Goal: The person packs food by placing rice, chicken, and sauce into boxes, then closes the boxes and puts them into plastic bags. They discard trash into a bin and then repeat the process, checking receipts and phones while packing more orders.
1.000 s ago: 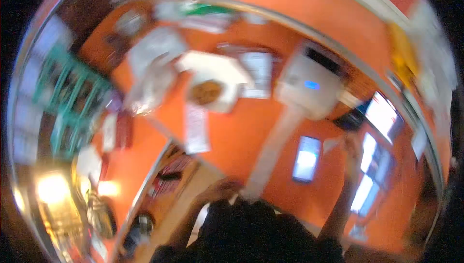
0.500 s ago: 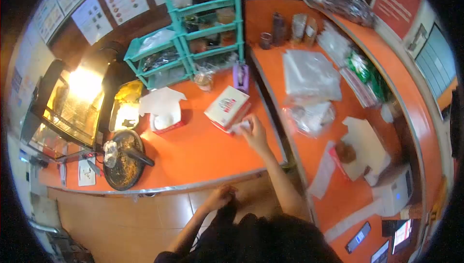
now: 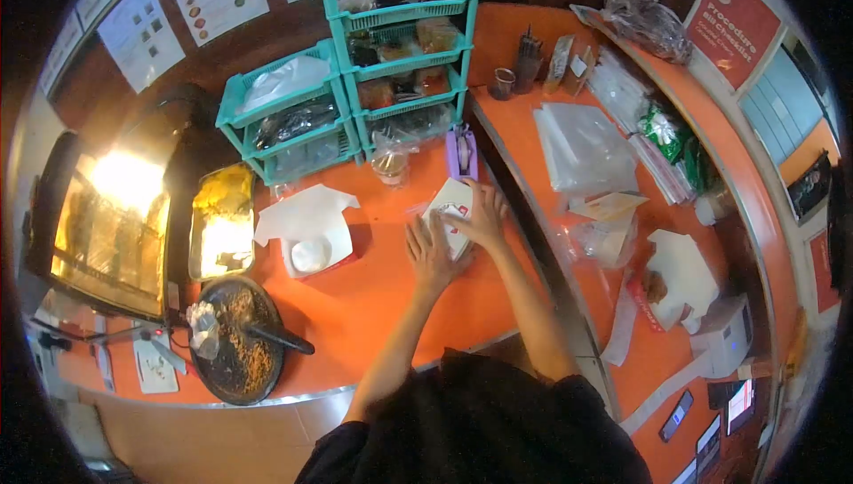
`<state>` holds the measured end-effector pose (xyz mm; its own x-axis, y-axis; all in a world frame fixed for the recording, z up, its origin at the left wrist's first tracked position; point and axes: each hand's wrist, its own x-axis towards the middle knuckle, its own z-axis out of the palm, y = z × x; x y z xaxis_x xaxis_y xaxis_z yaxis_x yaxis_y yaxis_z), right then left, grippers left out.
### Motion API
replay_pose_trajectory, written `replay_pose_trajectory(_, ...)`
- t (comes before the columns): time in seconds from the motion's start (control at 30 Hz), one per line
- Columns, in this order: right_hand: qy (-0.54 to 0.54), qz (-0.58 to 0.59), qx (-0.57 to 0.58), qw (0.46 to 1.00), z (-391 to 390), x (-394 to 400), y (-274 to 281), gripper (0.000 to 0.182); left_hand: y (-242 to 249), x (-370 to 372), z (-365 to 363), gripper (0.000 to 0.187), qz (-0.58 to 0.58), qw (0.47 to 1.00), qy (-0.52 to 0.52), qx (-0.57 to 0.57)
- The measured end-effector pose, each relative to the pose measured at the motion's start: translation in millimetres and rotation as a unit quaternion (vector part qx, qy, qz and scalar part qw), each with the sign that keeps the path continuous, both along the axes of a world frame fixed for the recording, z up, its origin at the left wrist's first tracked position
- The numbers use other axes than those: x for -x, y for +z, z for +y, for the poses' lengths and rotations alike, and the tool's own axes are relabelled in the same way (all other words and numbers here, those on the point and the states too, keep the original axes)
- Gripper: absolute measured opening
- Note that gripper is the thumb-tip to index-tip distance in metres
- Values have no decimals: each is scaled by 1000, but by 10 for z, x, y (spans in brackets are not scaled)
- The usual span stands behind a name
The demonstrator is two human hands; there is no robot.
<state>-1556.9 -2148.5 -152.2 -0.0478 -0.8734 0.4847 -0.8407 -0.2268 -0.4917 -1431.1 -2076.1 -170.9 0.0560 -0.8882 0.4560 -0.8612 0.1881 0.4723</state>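
Observation:
A closed white food box [image 3: 450, 203] with red print stands on the orange counter, partly covered by my hands. My left hand [image 3: 433, 253] lies against its near left side, fingers spread. Around the right edge of the box, my right hand [image 3: 485, 215] has its fingers bent, gripping it. Just behind the box is a purple tape dispenser [image 3: 461, 153]. To the left, an open food box [image 3: 338, 233] holds a white rounded bundle [image 3: 310, 255]. A clear plastic cup in a bag [image 3: 389, 166] stands further back.
A stone mortar [image 3: 233, 328] with a pestle [image 3: 280, 338] is near the left front edge, beside a metal tray [image 3: 222, 226] and a lit display case [image 3: 115, 226]. Teal racks [image 3: 404, 17] stand behind. Right, across a gap, are plastic bags [image 3: 582, 146], another open box [image 3: 680, 271] and a printer [image 3: 721, 337].
My left hand has come up from below the counter edge onto the closed box. My right hand has moved from its near corner to its right side. The box now sits at a different angle.

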Motion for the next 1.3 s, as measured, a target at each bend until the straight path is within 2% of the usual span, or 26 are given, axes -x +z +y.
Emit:
replay_pose_trajectory(0.03, -28, -4, -4, 1000, -120, 56, -171, 71, -185, 40, -103, 94, 27, 999, 17, 21)
replay_pose_trajectory(0.07, -55, -9, -8, 998, -254, 120, -367, 74, -170, 61, -86, 97, 40, 999, 15, 8)
replay_pose_trajectory(0.1, -56, -104, -29, 993, -417, 221, -569, 64, -139, 65, -44, 100, 50, 999, 14, -5)
replay_pose_trajectory(0.2, -182, -222, -24, 958, -250, 171, -371, 46, -77, 77, -8, 110, 29, 996, 43, -77)
replay_pose_trajectory(0.23, -189, -268, 15, 944, -147, 165, -337, 33, -41, 97, -32, 114, 14, 993, 56, -103)
replay_pose_trajectory(0.3, -115, -304, 119, 938, 190, 213, -408, 30, 70, 95, -148, 118, -44, 978, 59, -194)
replay_pose_trajectory(0.33, -82, -289, 131, 945, 472, 223, -401, 30, 115, 103, -226, 121, -77, 967, 50, -237)
replay_pose_trajectory(0.37, -68, -355, 110, 926, 801, 176, -447, 27, 38, 55, -380, 122, -63, 965, 21, -252)
replay_pose_trajectory(0.4, -28, -342, 97, 934, 1163, 183, -484, 23, -80, 25, -584, 123, -52, 962, -17, -267)
replay_pose_trajectory(0.43, -3, -341, 63, 938, 1547, 199, -475, 23, -315, 31, -665, 120, -102, 980, -1, -170)
replay_pose_trajectory(0.47, 22, -341, 18, 940, 1965, 232, -472, 22, 49, 86, -654, 114, -56, 977, -50, -199)
replay_pose_trajectory(0.5, 35, -343, -28, 938, 2390, 278, -466, 22, -276, 11, -785, 105, -103, 982, -58, -150)
replay_pose_trajectory(0.53, 31, -346, -66, 935, 2786, 357, -469, 21, 506, 231, -438, 98, -106, 968, 14, -229)
replay_pose_trajectory(0.57, 11, -350, -94, 932, 3160, 470, -470, 21, -263, -83, -774, 95, 18, 989, -131, -66)
replay_pose_trajectory(0.6, -18, -356, -113, 928, 3487, 617, -466, 21, -285, -139, -690, 91, -51, 993, -92, -53)
replay_pose_trajectory(0.63, -58, -357, -116, 925, 3764, 777, -448, 20, -148, -258, -563, 85, -3, 987, -158, -5)
replay_pose_trajectory(0.67, -101, -359, -116, 920, 4019, 947, -428, 20, 409, -93, -16, 86, -78, 990, 0, -121)
replay_pose_trajectory(0.73, -189, -359, -95, 909, 4389, 1327, -358, 20, -109, -724, -42, 95, -85, 996, -21, -31)
replay_pose_trajectory(0.77, -229, -356, -81, 902, 4533, 1520, -317, 20, -157, -879, 104, 92, -91, 995, -9, -28)
replay_pose_trajectory(0.97, -400, -310, 89, 858, 5033, 2795, -186, 19, -227, -731, 1325, 79, -130, 959, 123, -218)
replay_pose_trajectory(1.03, -421, -322, 122, 839, 5220, 3065, 5, 19, -188, -541, 1629, 74, -142, 942, 145, -267)
replay_pose_trajectory(1.07, -428, -329, 139, 830, 5299, 3200, 79, 18, -221, -471, 1721, 73, -142, 946, 149, -251)
replay_pose_trajectory(1.1, -404, -289, 133, 858, 5513, 3457, -29, 18, -247, -377, 1754, 73, -136, 955, 142, -223)
replay_pose_trajectory(1.2, -469, -228, 159, 838, 5968, 3873, -114, 16, -279, -168, 1849, 70, -132, 968, 135, -166)
replay_pose_trajectory(1.3, -420, -350, 251, 799, 6365, 4078, -11, 13, -284, -22, 1933, 68, -132, 973, 134, -136)
